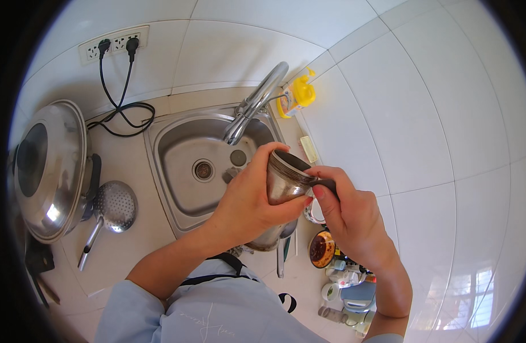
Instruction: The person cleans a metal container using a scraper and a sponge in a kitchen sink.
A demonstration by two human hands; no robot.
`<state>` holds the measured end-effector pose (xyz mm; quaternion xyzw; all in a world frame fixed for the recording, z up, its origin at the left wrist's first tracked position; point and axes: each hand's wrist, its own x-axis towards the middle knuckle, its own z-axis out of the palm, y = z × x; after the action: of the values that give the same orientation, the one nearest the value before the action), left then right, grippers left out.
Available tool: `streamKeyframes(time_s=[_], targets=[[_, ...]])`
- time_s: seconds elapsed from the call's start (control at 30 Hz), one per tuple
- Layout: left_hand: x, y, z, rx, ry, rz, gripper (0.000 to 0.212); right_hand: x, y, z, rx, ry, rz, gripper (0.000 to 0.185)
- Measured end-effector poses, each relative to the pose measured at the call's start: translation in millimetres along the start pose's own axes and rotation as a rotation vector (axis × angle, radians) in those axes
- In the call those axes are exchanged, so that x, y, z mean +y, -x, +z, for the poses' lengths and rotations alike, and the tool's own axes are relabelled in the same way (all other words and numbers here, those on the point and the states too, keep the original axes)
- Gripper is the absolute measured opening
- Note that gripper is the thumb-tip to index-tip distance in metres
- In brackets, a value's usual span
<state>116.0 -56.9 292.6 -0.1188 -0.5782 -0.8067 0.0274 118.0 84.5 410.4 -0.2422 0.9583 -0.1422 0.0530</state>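
A worn metal container with a threaded rim [288, 182] is tilted in front of me, its dark mouth facing up and to the right. My left hand [256, 197] wraps around its side, fingers behind and thumb across the front. My right hand [348, 206] pinches a dark, flat piece [327, 185] at the rim; whether it is a cloth, a pad or part of the container, I cannot tell. Beyond my hands lies the steel sink [185, 184], with a crumpled grey item [231, 174] and a dark round disc [238, 157] inside. The chrome faucet [256, 103] arches over it.
A lidded steel pan [53, 171] and a perforated skimmer [116, 206] are on the left counter. A yellow pump bottle [296, 96] and a brush [308, 149] stand near the right wall. Bowl [322, 248] and jars [330, 291] line the right side. Black cords [121, 107] hang from the outlets.
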Motion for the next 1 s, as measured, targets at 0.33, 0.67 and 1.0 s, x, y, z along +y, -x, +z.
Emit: streamKeyframes(time_s=[0.33, 0.67, 1.0], targets=[[5.9, 2.1, 3.4, 0.090, -0.325, -0.046, 0.069, -7.9, -1.4, 15.6, 0.172, 0.451, -0.203, 0.022], [10.8, 2.2, 5.8, 0.089, -0.555, -0.032, 0.073, -16.4, -10.0, 18.5, 0.054, 0.429, -0.127, 0.019], [2.8, -5.8, -0.5, 0.132, -0.435, -0.016, 0.074, 0.2, -13.4, 3.6, -0.091, -0.422, 0.222, 0.021]])
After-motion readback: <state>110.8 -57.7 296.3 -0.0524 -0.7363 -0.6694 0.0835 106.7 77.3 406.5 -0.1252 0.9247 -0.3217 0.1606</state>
